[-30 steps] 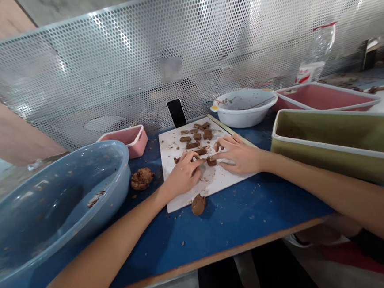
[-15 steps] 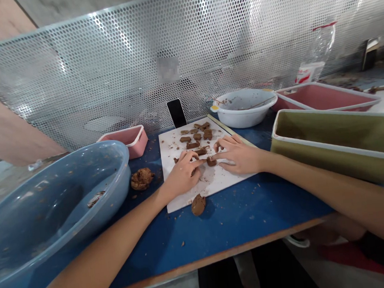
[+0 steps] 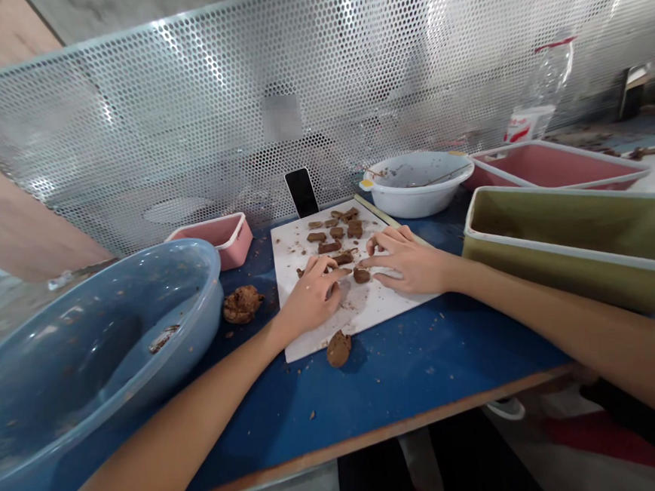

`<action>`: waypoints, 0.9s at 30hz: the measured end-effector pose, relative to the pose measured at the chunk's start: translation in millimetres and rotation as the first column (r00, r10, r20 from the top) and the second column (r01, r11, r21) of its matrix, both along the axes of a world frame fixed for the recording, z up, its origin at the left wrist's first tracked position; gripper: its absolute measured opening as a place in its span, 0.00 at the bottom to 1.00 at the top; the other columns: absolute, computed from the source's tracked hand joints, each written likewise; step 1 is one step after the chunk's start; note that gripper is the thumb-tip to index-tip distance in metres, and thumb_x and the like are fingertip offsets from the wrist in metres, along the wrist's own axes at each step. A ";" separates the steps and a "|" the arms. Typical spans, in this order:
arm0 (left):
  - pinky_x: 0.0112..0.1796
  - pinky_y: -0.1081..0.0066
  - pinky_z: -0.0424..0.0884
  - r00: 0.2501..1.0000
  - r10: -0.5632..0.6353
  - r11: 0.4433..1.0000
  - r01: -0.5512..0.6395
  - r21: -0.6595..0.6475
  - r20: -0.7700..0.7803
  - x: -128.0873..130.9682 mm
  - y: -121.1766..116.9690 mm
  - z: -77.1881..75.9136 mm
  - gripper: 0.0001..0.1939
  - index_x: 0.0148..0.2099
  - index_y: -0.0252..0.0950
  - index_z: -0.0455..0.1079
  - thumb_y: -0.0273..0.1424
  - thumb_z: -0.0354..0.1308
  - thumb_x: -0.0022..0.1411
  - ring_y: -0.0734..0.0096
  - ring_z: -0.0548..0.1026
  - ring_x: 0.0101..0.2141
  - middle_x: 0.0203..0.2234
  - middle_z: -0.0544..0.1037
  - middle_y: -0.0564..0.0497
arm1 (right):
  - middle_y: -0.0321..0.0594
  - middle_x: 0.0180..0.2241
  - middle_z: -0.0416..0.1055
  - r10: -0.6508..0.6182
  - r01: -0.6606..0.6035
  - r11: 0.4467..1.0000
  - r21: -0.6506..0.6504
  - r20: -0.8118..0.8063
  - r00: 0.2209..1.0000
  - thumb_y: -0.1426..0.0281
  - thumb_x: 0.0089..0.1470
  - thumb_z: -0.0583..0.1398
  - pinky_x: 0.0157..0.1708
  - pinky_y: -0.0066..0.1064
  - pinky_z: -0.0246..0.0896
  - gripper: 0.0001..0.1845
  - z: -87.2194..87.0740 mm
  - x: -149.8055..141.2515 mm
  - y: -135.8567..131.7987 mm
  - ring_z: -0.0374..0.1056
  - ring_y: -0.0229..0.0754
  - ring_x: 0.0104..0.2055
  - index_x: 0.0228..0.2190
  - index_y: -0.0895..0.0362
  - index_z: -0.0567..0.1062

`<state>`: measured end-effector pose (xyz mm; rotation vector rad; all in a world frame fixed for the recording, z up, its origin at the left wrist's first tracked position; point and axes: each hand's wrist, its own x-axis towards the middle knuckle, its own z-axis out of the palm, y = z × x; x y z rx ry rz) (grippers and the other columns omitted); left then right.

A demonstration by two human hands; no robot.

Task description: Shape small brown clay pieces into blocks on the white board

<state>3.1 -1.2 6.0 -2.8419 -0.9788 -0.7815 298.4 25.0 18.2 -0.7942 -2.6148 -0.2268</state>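
Observation:
A small lump of brown clay [image 3: 361, 274] lies on the white board [image 3: 312, 341], between my two hands. My left hand [image 3: 314, 296] rests on the board at its left, fingers loosely bent and apart, the index fingertip close to the lump. From the right, my right hand [image 3: 400, 261] reaches over with spread fingers; its index fingertip is at the lump's upper edge. I cannot tell how firmly either hand touches it. Beyond my hands lie several shaped clay pieces [image 3: 336, 233] in rough rows. A bigger clay lump [image 3: 339, 348] sits at the board's near edge.
Left are a large blue basin [image 3: 209, 285], a rough clay mass [image 3: 242, 304] and a small pink box [image 3: 237, 245]. A phone [image 3: 301, 193] leans on the perforated screen [image 3: 210, 134]. Right are a white basin [image 3: 415, 201], a pink tray [image 3: 570, 162], a green box [image 3: 562, 276] and a bottle [image 3: 539, 92].
The fingers of my right hand have shifted slightly at the small clay lump, which now looks rounder. My left hand has barely moved.

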 end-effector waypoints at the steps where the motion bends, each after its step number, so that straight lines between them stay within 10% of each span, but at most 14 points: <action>1: 0.55 0.49 0.73 1.000 0.001 1.000 -0.001 -0.003 -0.003 0.0 -0.1 0.3 0.20 0.61 0.37 0.76 0.19 0.55 0.73 0.50 0.69 0.52 0.51 0.72 0.40 | 0.53 0.54 0.70 0.003 -0.003 1.000 0.004 0.001 1.000 0.62 0.74 0.57 0.56 0.53 0.58 0.20 -0.6 0.2 0.6 0.63 0.58 0.56 0.59 0.49 0.82; 27: 0.57 0.50 0.71 1.000 0.019 1.000 -0.019 0.007 -0.007 0.5 -0.1 -0.2 0.23 0.64 0.39 0.76 0.18 0.56 0.72 0.50 0.68 0.53 0.51 0.71 0.41 | 0.51 0.57 0.69 -0.059 0.060 0.998 -0.032 0.041 0.997 0.59 0.73 0.56 0.57 0.54 0.59 0.22 -0.6 -1.3 -0.2 0.65 0.61 0.59 0.63 0.45 0.79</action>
